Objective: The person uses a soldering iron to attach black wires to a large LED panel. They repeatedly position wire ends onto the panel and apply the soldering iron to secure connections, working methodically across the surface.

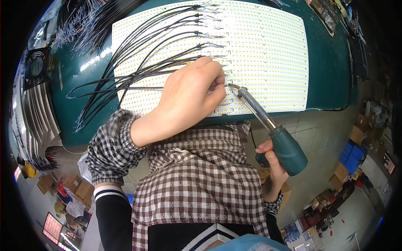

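A white LED panel (268,54) with rows of small yellowish chips lies on the green table. Several black cables (138,37) fan out over its left half, their thin stripped wires resting along a middle column of the panel. My left hand (186,90) is closed in a pinch on the end of the lowest cable (142,88), close to that column; its fingers partly hide the wires. In my right hand (274,167) is a green-handled soldering iron (289,152), gripped from below. The iron's tip meets the panel just right of my left fingertips.
A loose bundle of wires (90,25) covers the table's far left. At the left edge are a black fan (37,69) and a stack of pale panels (35,113). A dark, stained board (324,14) lies far right. Cardboard boxes (358,134) stand on the floor.
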A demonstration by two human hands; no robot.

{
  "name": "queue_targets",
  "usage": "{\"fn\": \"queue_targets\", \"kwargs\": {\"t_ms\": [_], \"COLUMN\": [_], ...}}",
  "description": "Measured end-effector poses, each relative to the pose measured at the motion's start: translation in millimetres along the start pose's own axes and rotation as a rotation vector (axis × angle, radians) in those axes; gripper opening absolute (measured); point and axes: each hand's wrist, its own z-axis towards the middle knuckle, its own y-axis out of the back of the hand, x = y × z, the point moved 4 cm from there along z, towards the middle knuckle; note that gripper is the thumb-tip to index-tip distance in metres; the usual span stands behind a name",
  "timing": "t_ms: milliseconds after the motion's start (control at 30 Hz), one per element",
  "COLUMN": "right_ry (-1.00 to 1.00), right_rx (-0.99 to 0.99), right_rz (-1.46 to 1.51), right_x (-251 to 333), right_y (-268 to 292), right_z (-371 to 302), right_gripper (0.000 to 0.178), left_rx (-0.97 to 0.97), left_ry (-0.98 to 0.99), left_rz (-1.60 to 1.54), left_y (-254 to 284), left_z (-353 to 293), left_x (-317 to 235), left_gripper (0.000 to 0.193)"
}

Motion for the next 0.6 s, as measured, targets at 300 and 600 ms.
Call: {"fn": "queue_targets", "kwargs": {"t_ms": [300, 600], "right_ry": [-0.064, -0.03], "right_rx": [-0.046, -0.105], "right_rz": [-0.061, -0.015], "right_x": [10, 11], "right_y": [-8, -8], "right_z": [4, 3], "right_gripper": [0.025, 0.025], "left_rx": [0.017, 0.021], "left_ry": [0.003, 0.004], "left_rz": [-0.006, 0.0], "left_y": [0, 0], "left_z": [0, 0], "left_x": [0, 0], "left_gripper": [0.008, 0.008]}}
